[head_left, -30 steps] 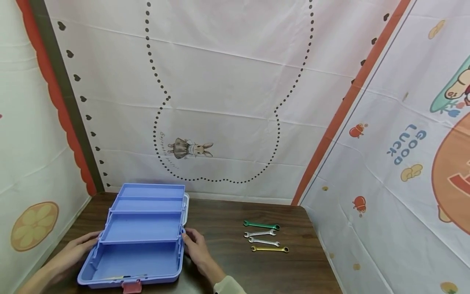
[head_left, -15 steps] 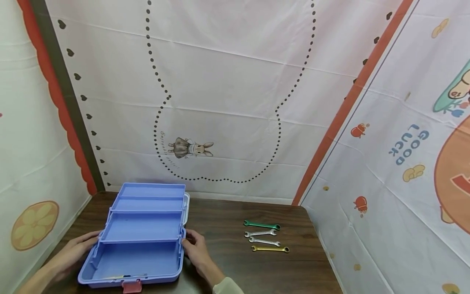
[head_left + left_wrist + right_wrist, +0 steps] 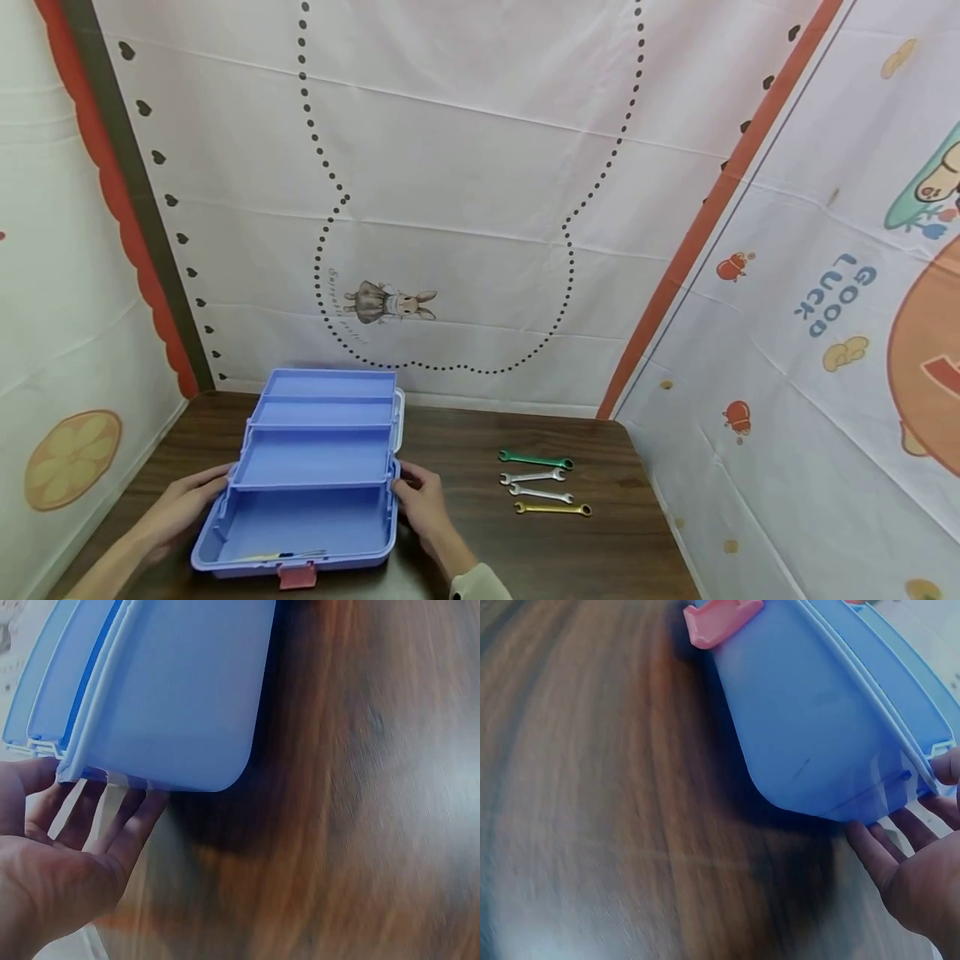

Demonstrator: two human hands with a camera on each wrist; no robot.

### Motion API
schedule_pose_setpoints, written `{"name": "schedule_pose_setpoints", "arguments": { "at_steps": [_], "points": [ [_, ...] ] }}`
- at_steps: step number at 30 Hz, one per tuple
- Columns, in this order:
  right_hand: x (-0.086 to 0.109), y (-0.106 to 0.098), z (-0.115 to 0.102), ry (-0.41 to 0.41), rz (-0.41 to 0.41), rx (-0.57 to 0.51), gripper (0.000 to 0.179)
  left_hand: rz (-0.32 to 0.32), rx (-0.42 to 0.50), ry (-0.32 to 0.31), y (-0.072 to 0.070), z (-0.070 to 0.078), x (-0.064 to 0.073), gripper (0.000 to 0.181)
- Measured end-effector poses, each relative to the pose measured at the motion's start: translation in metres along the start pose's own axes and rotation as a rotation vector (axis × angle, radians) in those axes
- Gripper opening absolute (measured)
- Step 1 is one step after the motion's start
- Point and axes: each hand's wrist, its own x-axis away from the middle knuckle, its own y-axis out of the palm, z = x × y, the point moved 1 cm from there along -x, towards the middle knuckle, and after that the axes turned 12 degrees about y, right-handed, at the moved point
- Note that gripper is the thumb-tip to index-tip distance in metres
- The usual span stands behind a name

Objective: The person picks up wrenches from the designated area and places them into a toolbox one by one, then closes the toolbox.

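A blue toolbox (image 3: 307, 523) stands opened out at the left of the table, its stepped trays (image 3: 318, 457) raised toward the back. A red latch (image 3: 297, 576) hangs at its front. In its bottom compartment lies a thin tool with a yellow handle (image 3: 262, 557) and a slim metal shaft; its kind is too small to tell. My left hand (image 3: 183, 504) grips the box's left side, thumb near the rim and fingers against the wall. On the opposite side my right hand (image 3: 426, 506) holds the box likewise, its fingertips (image 3: 859, 832) touching the wall low down.
To the right on the dark wooden table (image 3: 600, 558) lie several wrenches: a green wrench (image 3: 536, 459), two silver ones and a gold wrench (image 3: 552, 508). Printed cloth walls (image 3: 480, 275) enclose the table at the back and both sides.
Over the last half second the toolbox has shifted to the right and slightly back, with both hands moving along on its sides. The wrenches have stayed in place.
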Motion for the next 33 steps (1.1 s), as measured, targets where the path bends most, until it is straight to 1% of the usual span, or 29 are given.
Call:
{"name": "schedule_pose_setpoints", "arguments": {
  "at_steps": [3,5,6,9,11,13,17,22,27,33],
  "points": [
    [0.0,-0.017,-0.006,0.015,0.029,0.007,0.039,0.008,-0.031,0.036,0.016,0.012,-0.005,0.073],
    [0.001,-0.029,-0.009,0.016,0.044,0.015,0.04,0.012,-0.034,0.047,0.028,0.019,-0.009,0.073],
    [0.001,-0.036,-0.009,0.015,0.057,0.022,0.04,0.016,-0.025,0.05,0.034,0.023,-0.011,0.072],
    [0.003,-0.057,-0.011,0.008,0.089,0.041,0.04,0.027,0.048,0.05,0.056,0.032,-0.016,0.069],
    [0.005,-0.071,-0.012,-0.002,0.114,0.056,0.04,0.03,0.104,0.051,0.071,0.037,-0.02,0.068],
    [0.007,-0.083,-0.014,-0.001,0.135,0.069,0.04,0.04,0.137,0.054,0.084,0.041,-0.023,0.065],
    [0.01,-0.103,-0.017,-0.003,0.184,0.093,0.041,0.054,0.16,0.057,0.106,0.051,-0.029,0.06],
    [0.012,-0.127,-0.017,0.0,0.233,0.094,0.041,0.066,0.192,0.066,0.133,0.063,-0.031,0.058],
    [0.014,-0.145,-0.016,0.015,0.247,0.098,0.041,0.08,0.212,0.062,0.152,0.068,-0.032,0.056],
    [0.017,-0.154,-0.015,0.019,0.245,0.107,0.041,0.077,0.196,0.048,0.161,0.07,-0.034,0.056]
  ]
}}
